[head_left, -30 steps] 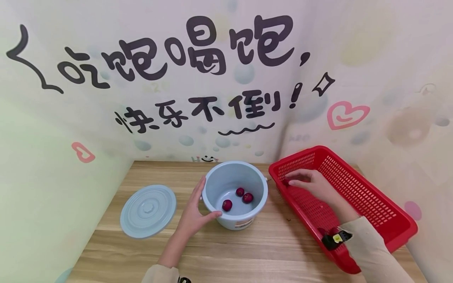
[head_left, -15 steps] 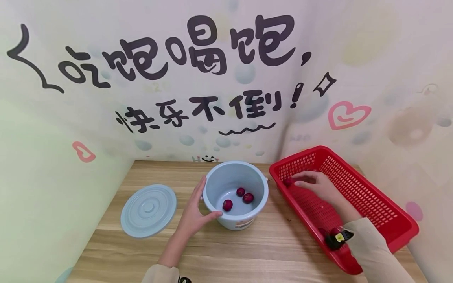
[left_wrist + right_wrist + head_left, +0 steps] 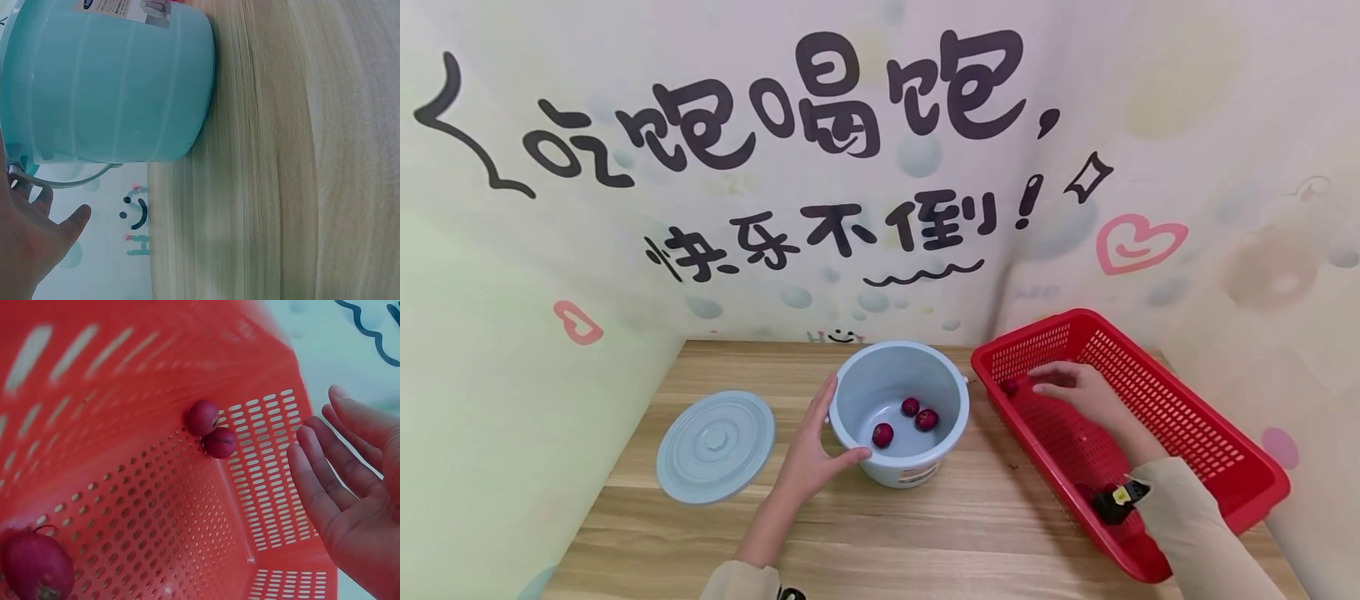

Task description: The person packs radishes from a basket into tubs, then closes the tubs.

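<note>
Radishes, paired in the red basket, lie left of the nearer right hand, empty, fingers parted, at frame right.

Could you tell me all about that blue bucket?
The bucket is light blue and looks plastic, with a thick round rim, faint bands, a thin handle and a label outside. It stands upright and uncovered on the wood-look table, with three dark red round items inside. The left hand touches its left side.
</note>
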Motion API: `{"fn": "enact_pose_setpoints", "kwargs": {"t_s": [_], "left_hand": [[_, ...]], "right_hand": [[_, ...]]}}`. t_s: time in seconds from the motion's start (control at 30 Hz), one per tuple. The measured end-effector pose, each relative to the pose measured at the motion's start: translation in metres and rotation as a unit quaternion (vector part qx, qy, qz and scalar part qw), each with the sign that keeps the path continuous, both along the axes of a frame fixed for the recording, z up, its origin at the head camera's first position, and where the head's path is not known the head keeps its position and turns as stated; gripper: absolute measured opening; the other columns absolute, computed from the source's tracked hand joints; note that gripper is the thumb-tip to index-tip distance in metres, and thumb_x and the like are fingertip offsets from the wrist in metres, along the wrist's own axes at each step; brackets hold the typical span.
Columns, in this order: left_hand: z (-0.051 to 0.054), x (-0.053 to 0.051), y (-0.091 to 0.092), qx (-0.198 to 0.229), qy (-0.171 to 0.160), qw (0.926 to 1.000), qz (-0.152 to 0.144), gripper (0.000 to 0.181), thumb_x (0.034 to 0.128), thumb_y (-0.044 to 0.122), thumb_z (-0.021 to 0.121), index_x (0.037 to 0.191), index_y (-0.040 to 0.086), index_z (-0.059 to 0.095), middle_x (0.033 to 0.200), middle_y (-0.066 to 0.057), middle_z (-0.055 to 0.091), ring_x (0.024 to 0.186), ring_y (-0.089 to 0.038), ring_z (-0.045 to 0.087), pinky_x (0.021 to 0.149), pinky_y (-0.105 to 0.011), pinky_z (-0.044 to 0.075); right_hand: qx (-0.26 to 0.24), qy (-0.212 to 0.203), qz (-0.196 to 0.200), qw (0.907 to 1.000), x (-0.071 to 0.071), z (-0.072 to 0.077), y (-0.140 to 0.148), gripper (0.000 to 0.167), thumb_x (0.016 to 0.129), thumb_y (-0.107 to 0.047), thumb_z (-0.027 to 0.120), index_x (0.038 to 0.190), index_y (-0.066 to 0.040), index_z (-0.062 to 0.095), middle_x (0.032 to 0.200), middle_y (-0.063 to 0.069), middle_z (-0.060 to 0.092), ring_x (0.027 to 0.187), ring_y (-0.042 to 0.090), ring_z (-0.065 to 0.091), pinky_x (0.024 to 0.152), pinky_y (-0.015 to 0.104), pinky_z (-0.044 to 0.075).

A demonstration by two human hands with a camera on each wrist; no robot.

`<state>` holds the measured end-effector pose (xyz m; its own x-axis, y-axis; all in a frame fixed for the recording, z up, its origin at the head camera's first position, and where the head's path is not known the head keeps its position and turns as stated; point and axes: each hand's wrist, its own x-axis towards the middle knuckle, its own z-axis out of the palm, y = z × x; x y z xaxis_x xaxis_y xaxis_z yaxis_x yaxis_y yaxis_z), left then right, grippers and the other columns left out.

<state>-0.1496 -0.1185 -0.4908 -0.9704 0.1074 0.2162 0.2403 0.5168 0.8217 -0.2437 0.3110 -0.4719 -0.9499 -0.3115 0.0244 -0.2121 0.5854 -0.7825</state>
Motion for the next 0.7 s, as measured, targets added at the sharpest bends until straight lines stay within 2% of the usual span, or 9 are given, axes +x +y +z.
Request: {"fn": "enact_pose_setpoints", "kwargs": {"t_s": [0.3, 0.53, 0.7], "left_hand": [[0.001, 0.000, 0.001, -0.001, -0.002, 1.0000, 0.003, 0.112, 0.0714, 0.027, 0.089, 0.160, 0.031, 0.020, 0.167, -0.009, 0.022, 0.154, -0.036, 0.022, 0.117, -0.063, 0.032], [0.001, 0.000, 0.002, -0.002, -0.005, 1.0000, 0.005, 0.113, 0.0714, 0.027, 0.089, 0.160, 0.032, 0.020, 0.167, -0.008, 0.021, 0.154, -0.035, 0.021, 0.116, -0.063, 0.031], [0.001, 0.000, 0.001, -0.004, -0.004, 1.0000, 0.005, 0.113, 0.0712, 0.028, 0.089, 0.160, 0.025, 0.021, 0.168, -0.007, 0.021, 0.154, -0.036, 0.021, 0.116, -0.063, 0.031]], "right_hand": [[0.020, 0.006, -0.012, 0.9997, -0.008, -0.013, 0.003, 0.036, 0.096, -0.025, 0.068, 0.123, -0.001, 0.068, 0.120, 0.018, 0.070, 0.093, -0.007, 0.059, 0.077, 0.016, 0.053], [0.018, 0.002, -0.017, 0.9997, -0.014, -0.020, 0.003, 0.036, 0.096, -0.023, 0.068, 0.123, 0.000, 0.068, 0.120, 0.020, 0.069, 0.090, -0.009, 0.057, 0.077, 0.023, 0.056], [0.027, -0.008, -0.024, 0.9993, -0.019, -0.027, 0.003, 0.036, 0.097, -0.024, 0.066, 0.125, -0.001, 0.067, 0.122, 0.019, 0.069, 0.093, -0.004, 0.058, 0.079, 0.023, 0.056]]}}
